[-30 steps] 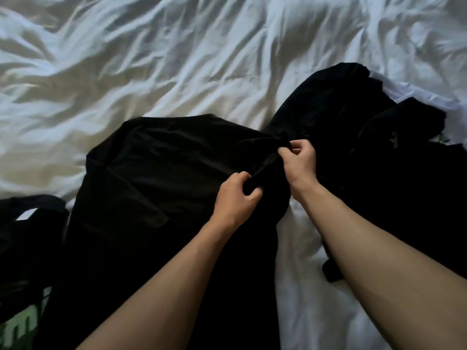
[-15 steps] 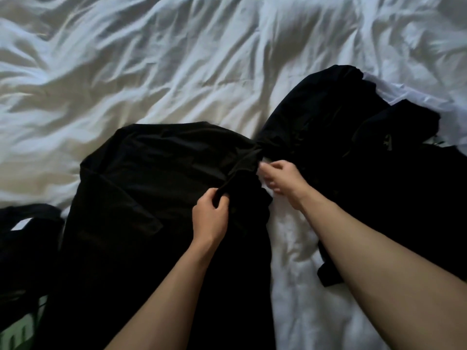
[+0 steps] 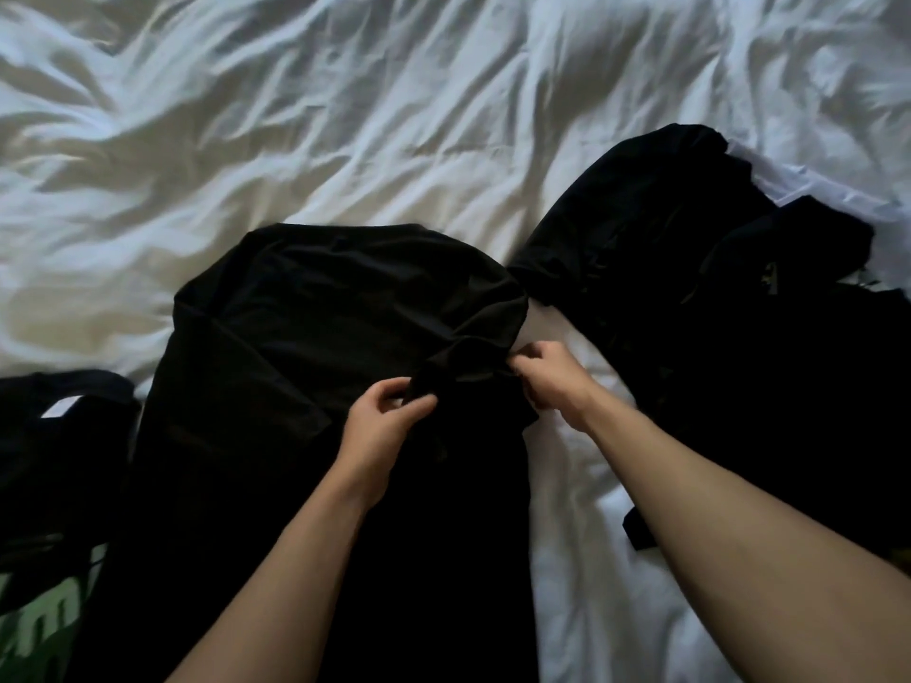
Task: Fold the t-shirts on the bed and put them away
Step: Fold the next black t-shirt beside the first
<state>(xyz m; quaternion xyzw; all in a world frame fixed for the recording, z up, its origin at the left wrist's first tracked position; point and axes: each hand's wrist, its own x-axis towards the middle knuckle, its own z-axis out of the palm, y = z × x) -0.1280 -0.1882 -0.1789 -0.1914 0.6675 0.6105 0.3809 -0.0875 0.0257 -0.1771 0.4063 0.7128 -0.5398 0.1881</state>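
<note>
The fingers (image 3: 419, 401) of the left hand (image 3: 382, 426) are curled round a bunched fold of the black t-shirt (image 3: 315, 347), thumb and forefinger pinching the cloth where a sleeve seems to turn back on the body. Just beside them to the right, with a short span of gathered fabric between, the right hand (image 3: 552, 382) pinches the shirt's right edge with bent fingertips; how much cloth lies inside that grip cannot be made out, dark on dark.

From both hands the shirt runs two ways: its upper part spreads away and to the left, ending in a rounded far edge, while the rest falls back between the forearms toward the person. So its long axis lies roughly near-to-far, and the hands hold it part-way along the right side. The left hand sits over the body of the shirt, the right at its margin, so the right looks better placed to carry that edge inward across the cloth, with the left to hold the crease. That is a judgement only.

Beyond the right hand, apart from the shirt by a strip of white bed sheet (image 3: 345, 115), lies a heap of dark garments (image 3: 715, 298), unfolded. Well to the left of the left hand sits another dark garment (image 3: 59, 436) with a green print at its near end.
</note>
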